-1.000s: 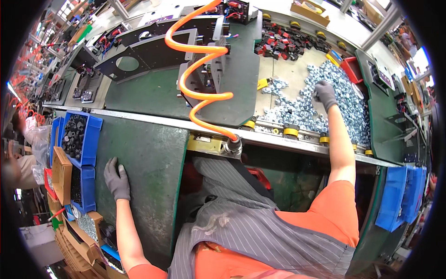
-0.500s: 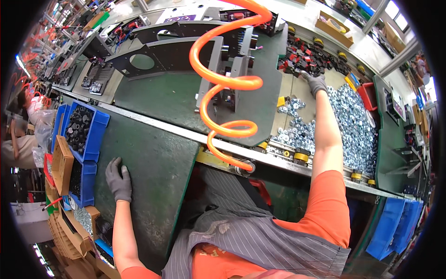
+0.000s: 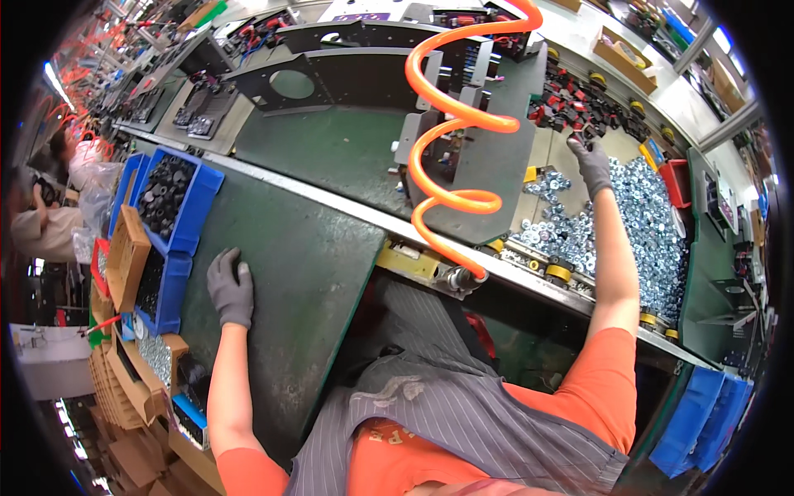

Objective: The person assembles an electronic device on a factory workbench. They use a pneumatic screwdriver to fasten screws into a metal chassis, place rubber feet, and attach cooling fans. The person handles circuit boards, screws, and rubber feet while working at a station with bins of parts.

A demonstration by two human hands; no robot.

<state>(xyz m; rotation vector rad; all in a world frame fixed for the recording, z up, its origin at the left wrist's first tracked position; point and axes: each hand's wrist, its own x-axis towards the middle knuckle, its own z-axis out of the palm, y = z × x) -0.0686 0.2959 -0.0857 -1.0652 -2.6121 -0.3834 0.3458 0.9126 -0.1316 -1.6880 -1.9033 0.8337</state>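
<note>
Green bench (image 3: 289, 223): left hand (image 3: 231, 289) palm-down, fingers relaxed. Right hand (image 3: 592, 165) at black-and-red parts (image 3: 575, 99), grip unclear. Those and shiny metal pieces (image 3: 641, 219) lie loose, unassembled.

The gloved left hand (image 3: 230, 288) lies on the green bench (image 3: 298, 273) — blue bins (image 3: 203, 202) just to its left. The gloved right hand (image 3: 592, 165) is by black-and-red parts (image 3: 571, 99), silvery metal pieces (image 3: 641, 223) beside its wrist — a coiled orange hose (image 3: 438, 97) between both hands.
</note>
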